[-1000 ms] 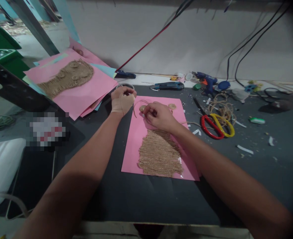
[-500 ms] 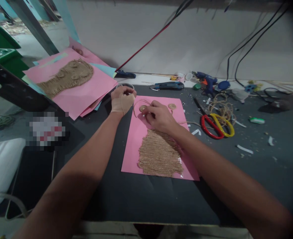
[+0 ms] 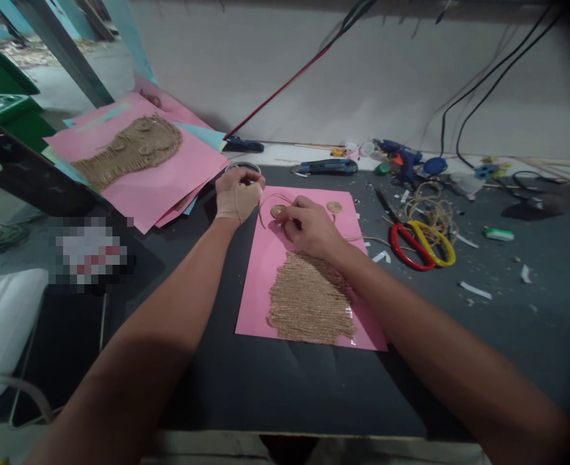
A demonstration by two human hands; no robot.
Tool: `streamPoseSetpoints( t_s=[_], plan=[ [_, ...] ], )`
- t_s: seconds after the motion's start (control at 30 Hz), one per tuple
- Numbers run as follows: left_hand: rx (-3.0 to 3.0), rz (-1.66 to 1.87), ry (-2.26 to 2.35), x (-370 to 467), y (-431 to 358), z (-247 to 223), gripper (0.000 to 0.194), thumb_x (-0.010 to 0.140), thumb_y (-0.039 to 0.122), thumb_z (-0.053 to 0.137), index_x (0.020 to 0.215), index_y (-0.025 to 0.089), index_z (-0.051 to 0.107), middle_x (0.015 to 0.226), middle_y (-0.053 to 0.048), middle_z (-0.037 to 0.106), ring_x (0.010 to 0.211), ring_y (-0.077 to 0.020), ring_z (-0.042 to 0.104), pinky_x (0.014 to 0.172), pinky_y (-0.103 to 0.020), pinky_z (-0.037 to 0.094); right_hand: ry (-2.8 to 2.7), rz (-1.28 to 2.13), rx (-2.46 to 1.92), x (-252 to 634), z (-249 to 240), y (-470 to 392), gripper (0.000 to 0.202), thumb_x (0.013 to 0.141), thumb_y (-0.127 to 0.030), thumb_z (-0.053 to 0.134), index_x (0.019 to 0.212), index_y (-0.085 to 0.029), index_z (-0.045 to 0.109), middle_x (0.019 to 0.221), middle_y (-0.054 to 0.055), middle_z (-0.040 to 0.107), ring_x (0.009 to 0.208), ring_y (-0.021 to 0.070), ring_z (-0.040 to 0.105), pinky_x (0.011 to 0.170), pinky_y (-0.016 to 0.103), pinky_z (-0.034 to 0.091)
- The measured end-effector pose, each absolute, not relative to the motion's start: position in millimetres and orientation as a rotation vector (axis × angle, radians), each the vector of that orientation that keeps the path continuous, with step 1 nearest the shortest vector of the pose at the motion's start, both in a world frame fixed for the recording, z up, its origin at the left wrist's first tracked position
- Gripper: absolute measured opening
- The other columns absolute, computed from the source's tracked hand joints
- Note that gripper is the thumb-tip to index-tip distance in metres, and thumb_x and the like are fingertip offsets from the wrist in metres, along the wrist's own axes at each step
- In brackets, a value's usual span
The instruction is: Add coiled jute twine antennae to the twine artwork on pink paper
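Note:
On the pink sheet (image 3: 260,290), rows of brown twine form a mat (image 3: 311,300), and two small coiled twine discs, a left disc (image 3: 276,211) and a right disc (image 3: 334,206), lie above it. My right hand (image 3: 311,226) is closed in a pinch beside the left disc, with a strand of twine (image 3: 362,239) passing under it toward the right. A loose curl of twine arcs by its fingertips. My left hand (image 3: 239,194), wrapped in a beige band, is closed beyond the sheet's upper left corner, against a pale ring (image 3: 243,166). Its fingertips are hidden.
Red-and-yellow-handled scissors (image 3: 413,248) and tangled twine (image 3: 430,206) lie to the right among paper scraps. A blue box cutter (image 3: 326,167) and glue gun (image 3: 406,161) sit along the back. Pink sheets (image 3: 168,181) with twine work are stacked at left.

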State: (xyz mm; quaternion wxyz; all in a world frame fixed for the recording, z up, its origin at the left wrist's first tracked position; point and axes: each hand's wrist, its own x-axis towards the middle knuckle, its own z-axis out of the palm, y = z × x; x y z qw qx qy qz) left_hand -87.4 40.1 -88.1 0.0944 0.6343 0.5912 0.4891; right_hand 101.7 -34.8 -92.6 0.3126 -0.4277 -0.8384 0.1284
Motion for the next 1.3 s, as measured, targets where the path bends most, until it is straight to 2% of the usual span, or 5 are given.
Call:
streamPoseSetpoints(
  t_s=[0.27, 0.57, 0.93, 1.3],
  plan=[
    [1.913, 1.375, 1.814, -86.9, 40.0, -86.5, 0.005, 0.08, 0.022, 0.07, 0.076, 0.02, 0.071, 0.077, 0.002, 0.074, 0.077, -0.0152, 0.067, 0.082, -0.033, 0.052, -2.203, 0.347, -1.129, 101.9, -92.5, -33.8, 0.027, 0.088, -0.01, 0.055, 0.1, -0.02, 0.077, 0.091, 0.006, 0.06, 0.082, 0.0205, 0.057, 0.074, 0.033, 0.044],
    [1.886, 1.418, 1.766, -87.0, 38.9, -86.1, 0.006, 0.079, 0.024, 0.071, 0.073, 0.023, 0.071, 0.079, -0.001, 0.075, 0.079, -0.0202, 0.069, 0.081, -0.036, 0.052, -2.199, 0.325, -1.143, 101.0, -92.9, -34.5, 0.021, 0.087, -0.011, 0.058, 0.095, -0.02, 0.076, 0.089, 0.005, 0.06, 0.081, 0.0197, 0.057, 0.071, 0.032, 0.041],
    [1.912, 1.428, 1.777, -88.0, 41.9, -88.5, 0.006, 0.078, 0.024, 0.07, 0.074, 0.022, 0.074, 0.076, -0.001, 0.074, 0.075, -0.0178, 0.066, 0.079, -0.034, 0.052, -2.178, 0.369, -1.147, 101.2, -92.8, -34.1, 0.027, 0.089, -0.012, 0.056, 0.099, -0.018, 0.08, 0.091, 0.006, 0.063, 0.079, 0.0193, 0.058, 0.071, 0.032, 0.042],
    [1.918, 1.368, 1.762, -90.4, 42.7, -87.7, 0.007, 0.079, 0.028, 0.07, 0.079, 0.022, 0.074, 0.078, 0.0, 0.073, 0.076, -0.0172, 0.064, 0.08, -0.034, 0.051, -2.12, 0.544, -1.198, 101.9, -86.5, -30.6, 0.029, 0.08, -0.006, 0.061, 0.094, -0.018, 0.083, 0.085, 0.004, 0.066, 0.074, 0.0167, 0.058, 0.077, 0.033, 0.047]
  ],
)
